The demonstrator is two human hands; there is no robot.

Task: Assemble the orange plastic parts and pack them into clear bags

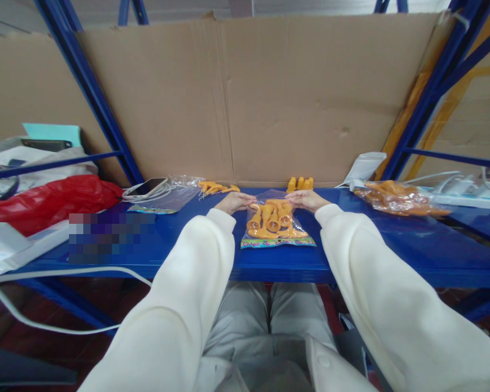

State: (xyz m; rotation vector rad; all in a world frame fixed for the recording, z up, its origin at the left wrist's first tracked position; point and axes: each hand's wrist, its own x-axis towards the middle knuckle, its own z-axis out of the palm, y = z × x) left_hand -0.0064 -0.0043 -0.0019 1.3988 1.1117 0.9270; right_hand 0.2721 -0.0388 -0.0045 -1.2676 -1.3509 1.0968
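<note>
A clear plastic bag [265,244] with a colourful printed strip along its near edge lies on the blue table in front of me. Several orange plastic pieces [273,218], some with round cup-like ends, fill it. My left hand [237,202] pinches the bag's far left corner. At the far right corner, my right hand [309,200] grips the same bag. Just beyond my right hand stand several upright orange pieces [300,184]. Loose orange pieces with small metal chains or hooks [214,188] lie past my left hand.
Left on the blue table [179,239] are a flat clear bag [173,198], a phone [147,188] with a white cable, a red plastic bag [53,201] and a power strip [32,242]. A bag of orange pieces [396,198] lies right. Cardboard [289,98] walls the back.
</note>
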